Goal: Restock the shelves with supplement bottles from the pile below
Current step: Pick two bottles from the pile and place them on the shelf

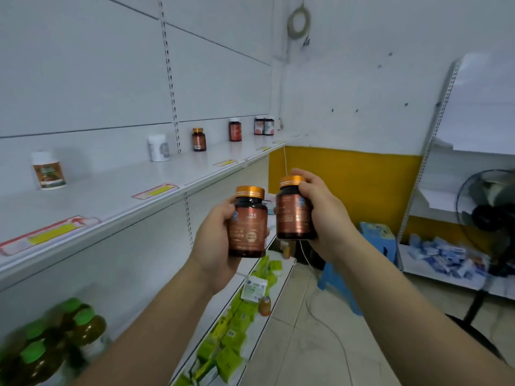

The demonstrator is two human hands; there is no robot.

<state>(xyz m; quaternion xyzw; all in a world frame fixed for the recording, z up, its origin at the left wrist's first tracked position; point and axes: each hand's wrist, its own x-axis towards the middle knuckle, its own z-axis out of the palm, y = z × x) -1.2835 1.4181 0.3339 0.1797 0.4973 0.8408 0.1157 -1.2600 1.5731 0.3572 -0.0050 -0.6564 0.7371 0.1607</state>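
White shop shelving runs along the left wall, and out in front of it, both raised upright in mid-air: one amber bottle (247,222) wrapped in the left hand (214,240), a second amber bottle (294,208) gripped by the right hand (324,213). A matching gold-capped bottle (199,139) stands on the upper shelf (117,190).

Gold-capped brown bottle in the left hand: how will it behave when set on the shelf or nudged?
The bottle looks rigid; the left hand grips it without denting it. It is taller than wide, so probably tips if nudged high. Round body, likely rolls once on its side on the shelf.
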